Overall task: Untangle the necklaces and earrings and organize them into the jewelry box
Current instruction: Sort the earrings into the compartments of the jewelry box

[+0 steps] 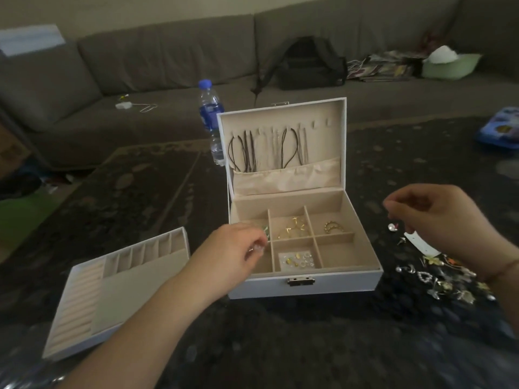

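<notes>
The left hand (233, 245) hangs over the front-left corner of the open box (306, 284), its fingers curled and pinching a small greenish earring (265, 231) at their tips, just above the left compartments. Right of those fingertips, the middle rear compartment holds gold earrings (293, 227), the right rear one a gold ring-like piece (332, 226), and the middle front one a card of studs (299, 259). Behind the fingers, the raised lid (283, 147) carries dark and pale necklaces (266, 150) hanging into its pocket. The right hand (438, 217) floats right of the box, fingers loosely curled; whether they hold anything cannot be told. Below and beside them lie a pearl earring (391, 227), a white card (422, 244) and a tangled pile (446, 279) on the dark table (280, 346). A tray (118, 287) sits left of the left forearm; a bottle (211, 119) stands behind the box, a backpack (309, 63) on the sofa (140, 66) beyond.
</notes>
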### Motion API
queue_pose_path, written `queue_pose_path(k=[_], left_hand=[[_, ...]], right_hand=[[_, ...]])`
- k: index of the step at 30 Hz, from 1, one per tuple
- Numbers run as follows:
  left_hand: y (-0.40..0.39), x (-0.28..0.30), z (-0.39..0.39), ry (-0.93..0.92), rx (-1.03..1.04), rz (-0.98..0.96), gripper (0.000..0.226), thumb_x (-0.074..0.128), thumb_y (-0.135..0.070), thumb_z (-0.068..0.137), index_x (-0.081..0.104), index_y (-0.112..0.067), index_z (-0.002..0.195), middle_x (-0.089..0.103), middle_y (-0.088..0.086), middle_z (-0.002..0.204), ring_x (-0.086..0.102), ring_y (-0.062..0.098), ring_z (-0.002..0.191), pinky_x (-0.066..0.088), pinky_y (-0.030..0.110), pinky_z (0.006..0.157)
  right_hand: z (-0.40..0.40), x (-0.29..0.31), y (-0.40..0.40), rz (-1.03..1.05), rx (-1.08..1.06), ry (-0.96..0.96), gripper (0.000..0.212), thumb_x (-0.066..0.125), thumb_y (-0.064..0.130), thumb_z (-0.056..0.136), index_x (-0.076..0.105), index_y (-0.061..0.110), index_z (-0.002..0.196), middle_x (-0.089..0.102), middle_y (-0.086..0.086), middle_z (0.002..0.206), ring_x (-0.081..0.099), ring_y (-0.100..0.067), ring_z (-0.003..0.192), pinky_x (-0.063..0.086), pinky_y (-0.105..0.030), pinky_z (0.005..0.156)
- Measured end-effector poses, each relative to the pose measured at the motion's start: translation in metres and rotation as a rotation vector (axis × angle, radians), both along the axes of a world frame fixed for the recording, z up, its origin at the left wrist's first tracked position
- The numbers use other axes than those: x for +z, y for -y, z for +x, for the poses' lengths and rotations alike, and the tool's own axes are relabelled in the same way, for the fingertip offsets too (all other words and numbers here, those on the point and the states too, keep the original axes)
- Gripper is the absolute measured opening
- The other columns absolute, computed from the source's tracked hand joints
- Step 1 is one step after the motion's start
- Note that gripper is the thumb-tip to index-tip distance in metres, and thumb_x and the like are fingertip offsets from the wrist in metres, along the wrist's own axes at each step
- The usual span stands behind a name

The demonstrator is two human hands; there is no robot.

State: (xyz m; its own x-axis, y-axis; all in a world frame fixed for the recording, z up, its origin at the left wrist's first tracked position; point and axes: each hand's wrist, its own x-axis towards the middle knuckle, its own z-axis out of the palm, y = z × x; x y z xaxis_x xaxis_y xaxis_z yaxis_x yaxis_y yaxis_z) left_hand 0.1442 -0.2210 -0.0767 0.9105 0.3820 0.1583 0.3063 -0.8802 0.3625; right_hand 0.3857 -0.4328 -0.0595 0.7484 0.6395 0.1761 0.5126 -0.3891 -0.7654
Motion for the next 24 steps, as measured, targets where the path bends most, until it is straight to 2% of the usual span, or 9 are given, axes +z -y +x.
queue_pose_path(k=[3, 8, 10, 12, 18, 21, 24], left_hand=[[-0.003, 0.004, 0.011, -0.197, -0.044, 0.074, 0.01, 0.063, -0.017, 0.091, 0.069, -0.024, 0.092, 0.063, -0.01, 0.091, 0.06, 0.009, 0.083, 0.054, 0.029, 0.079], [-0.006, 0.012, 0.03, -0.478, -0.059, 0.068, 0.01, 0.067, -0.02, 0.088, 0.067, -0.029, 0.085, 0.063, -0.01, 0.085, 0.061, 0.01, 0.078, 0.054, 0.028, 0.071], [-0.009, 0.012, 0.034, -0.583, -0.104, 0.044, 0.008, 0.063, -0.026, 0.091, 0.065, -0.03, 0.085, 0.065, -0.01, 0.085, 0.062, 0.01, 0.077, 0.056, 0.034, 0.075], [-0.012, 0.012, 0.035, -0.658, -0.143, 0.048, 0.011, 0.057, -0.03, 0.095, 0.063, -0.031, 0.086, 0.065, -0.01, 0.085, 0.062, 0.01, 0.078, 0.056, 0.04, 0.08], [-0.002, 0.027, 0.03, -0.654, -0.18, 0.046, 0.015, 0.05, -0.035, 0.099, 0.057, -0.036, 0.087, 0.061, -0.013, 0.085, 0.058, 0.005, 0.08, 0.052, 0.032, 0.079], [0.004, 0.036, 0.026, -0.648, -0.175, 0.097, 0.01, 0.051, -0.041, 0.098, 0.054, -0.04, 0.088, 0.059, -0.017, 0.085, 0.057, 0.002, 0.078, 0.053, 0.03, 0.077], [0.017, 0.045, 0.031, -0.486, -0.147, 0.248, 0.006, 0.05, -0.045, 0.096, 0.054, -0.041, 0.094, 0.059, -0.02, 0.084, 0.057, -0.003, 0.075, 0.053, 0.027, 0.072]], right_hand=[[0.002, -0.002, 0.0, 0.012, -0.013, 0.03, 0.012, 0.069, 0.024, 0.086, 0.071, 0.027, 0.075, 0.07, 0.01, 0.066, 0.058, -0.002, 0.051, 0.042, -0.007, 0.05], [0.006, 0.002, 0.008, 0.086, -0.075, 0.002, 0.01, 0.068, 0.022, 0.088, 0.072, 0.024, 0.079, 0.069, 0.011, 0.064, 0.055, 0.0, 0.046, 0.039, -0.007, 0.044], [0.01, 0.003, 0.012, 0.11, -0.112, -0.015, 0.01, 0.068, 0.023, 0.089, 0.072, 0.024, 0.08, 0.069, 0.011, 0.065, 0.055, 0.0, 0.046, 0.042, -0.014, 0.047], [0.013, 0.005, 0.018, 0.127, -0.147, -0.03, 0.009, 0.068, 0.023, 0.089, 0.072, 0.025, 0.081, 0.069, 0.012, 0.064, 0.055, 0.0, 0.047, 0.042, -0.014, 0.045], [0.023, 0.005, 0.043, 0.118, -0.203, -0.037, 0.009, 0.065, 0.023, 0.09, 0.072, 0.025, 0.085, 0.064, 0.016, 0.056, 0.053, 0.004, 0.045, 0.041, -0.016, 0.05], [0.031, 0.002, 0.061, 0.083, -0.247, -0.024, 0.008, 0.067, 0.024, 0.089, 0.072, 0.027, 0.084, 0.067, 0.013, 0.06, 0.055, 0.004, 0.049, 0.041, -0.019, 0.053], [0.043, -0.002, 0.088, -0.063, -0.263, -0.001, 0.011, 0.07, 0.022, 0.087, 0.07, 0.031, 0.082, 0.069, 0.011, 0.073, 0.062, -0.006, 0.064, 0.043, -0.021, 0.057]])
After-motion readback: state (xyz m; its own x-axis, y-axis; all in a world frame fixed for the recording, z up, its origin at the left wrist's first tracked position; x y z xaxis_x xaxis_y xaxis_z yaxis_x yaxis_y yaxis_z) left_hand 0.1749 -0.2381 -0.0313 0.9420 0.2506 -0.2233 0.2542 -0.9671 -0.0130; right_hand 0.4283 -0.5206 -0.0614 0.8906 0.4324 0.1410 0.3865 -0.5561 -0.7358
